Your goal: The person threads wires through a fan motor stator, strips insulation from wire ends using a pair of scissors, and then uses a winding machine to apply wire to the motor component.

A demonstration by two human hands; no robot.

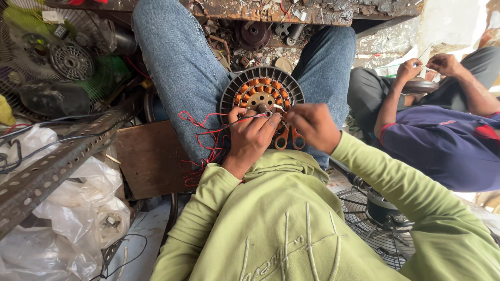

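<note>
Stator (pixel 260 93) on lap, under both hands (pixel 250 136).

Cluttered wooden workbench (pixel 291 11) ahead; perforated metal angle bar (pixel 57 161) left; white plastic bags (pixel 67 218) below.

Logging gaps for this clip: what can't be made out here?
- Head view: lower stator hidden behind left hand and right hand.
- Scissors: blades covered by the right hand.
- Red wires: ends too thin to trace.
- Co-worker's hands: held piece too small.
</note>
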